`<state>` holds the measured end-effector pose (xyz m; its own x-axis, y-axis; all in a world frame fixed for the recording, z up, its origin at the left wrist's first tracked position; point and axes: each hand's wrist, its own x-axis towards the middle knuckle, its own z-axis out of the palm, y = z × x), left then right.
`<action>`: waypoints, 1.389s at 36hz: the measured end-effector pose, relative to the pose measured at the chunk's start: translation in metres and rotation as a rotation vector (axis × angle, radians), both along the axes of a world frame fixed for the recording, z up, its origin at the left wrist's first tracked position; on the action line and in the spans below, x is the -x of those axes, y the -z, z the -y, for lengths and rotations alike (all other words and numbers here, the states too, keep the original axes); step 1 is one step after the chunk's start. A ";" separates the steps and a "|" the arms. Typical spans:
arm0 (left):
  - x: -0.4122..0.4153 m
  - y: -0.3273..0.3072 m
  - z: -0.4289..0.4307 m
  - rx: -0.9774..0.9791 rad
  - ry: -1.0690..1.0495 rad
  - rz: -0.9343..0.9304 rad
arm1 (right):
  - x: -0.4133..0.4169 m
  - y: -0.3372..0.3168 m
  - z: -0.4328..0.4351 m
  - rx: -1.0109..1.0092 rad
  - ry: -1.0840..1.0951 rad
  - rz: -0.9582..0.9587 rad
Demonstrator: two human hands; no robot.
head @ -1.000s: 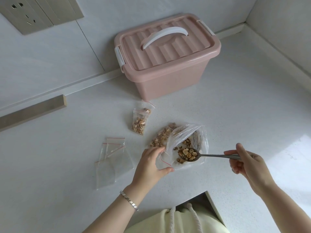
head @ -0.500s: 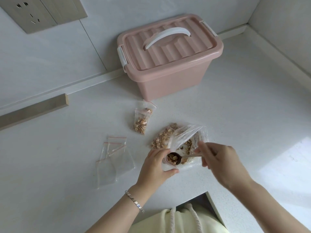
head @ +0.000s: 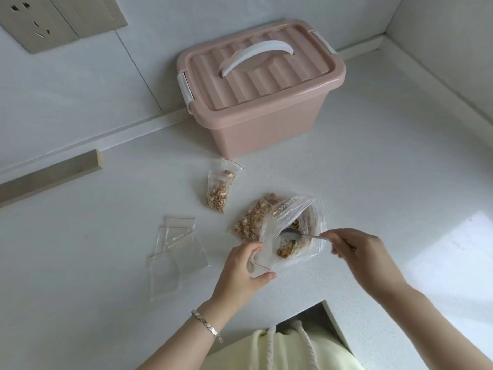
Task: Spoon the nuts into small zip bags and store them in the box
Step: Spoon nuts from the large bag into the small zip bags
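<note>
Kid: Nuts (head: 286,252) again? What are you doing?

Me: Getting another scoop. My right hand (head: 354,252) pinches the spoon (head: 292,233) by its thin end. The round end is down inside the big bag (head: 306,209), right above the nuts.

Kid: And your other hand?

Me: My left hand (head: 244,265) holds the little zip bag (head: 257,264) just beside the big one, with my thumb on one side and curled fingers on the other (the red line shows where the mouth is).

Kid: How do you do it well?

Me: I think you dig under the nuts and lift the spoon flat, not too full. Keep the little mouth wide and close by, so the trip is short. Then tip slowly.

Kid: Where do they go after?

Me: One full little bag (head: 220,193) lies near the pink box (head: 266,124). Its lid is on, so I must open that first.
</note>
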<state>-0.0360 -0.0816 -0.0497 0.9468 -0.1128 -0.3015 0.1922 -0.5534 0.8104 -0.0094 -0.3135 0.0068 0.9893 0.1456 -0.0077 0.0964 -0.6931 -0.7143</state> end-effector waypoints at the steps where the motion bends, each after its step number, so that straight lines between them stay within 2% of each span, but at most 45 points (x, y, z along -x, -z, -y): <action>1: 0.001 0.001 0.000 0.001 -0.001 -0.001 | -0.001 0.004 -0.004 0.039 -0.051 0.029; 5: 0.003 0.001 -0.002 0.007 0.012 -0.011 | -0.005 0.012 -0.011 0.198 -0.176 0.156; 9: 0.003 0.004 -0.002 0.023 0.030 -0.028 | -0.011 0.009 -0.005 0.285 -0.223 0.174; 17: 0.002 0.006 -0.001 -0.012 0.041 -0.085 | -0.016 0.003 0.006 0.198 -0.055 -0.123; 22: -0.001 0.008 0.001 -0.026 0.085 -0.119 | -0.021 0.007 0.013 -0.041 0.126 -0.316; 28: -0.004 0.007 0.004 0.002 0.052 -0.158 | -0.011 0.035 0.028 -0.280 0.312 -0.633; 37: -0.001 0.003 -0.001 0.056 -0.033 -0.134 | 0.020 0.051 0.013 -0.741 0.614 -0.887; 41: -0.002 0.000 -0.007 0.071 -0.092 -0.073 | 0.024 0.050 0.014 -0.827 0.662 -0.831; 46: -0.004 -0.001 -0.016 0.034 -0.154 0.021 | 0.023 0.047 0.009 -0.779 0.698 -0.639; 50: -0.004 0.002 -0.019 0.018 -0.118 -0.016 | 0.022 0.047 -0.001 -0.707 0.674 -0.498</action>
<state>-0.0319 -0.0622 -0.0512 0.9490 -0.0069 -0.3153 0.2676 -0.5113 0.8167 -0.0312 -0.3128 -0.0402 0.7767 -0.2952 -0.5564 -0.5584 0.0861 -0.8251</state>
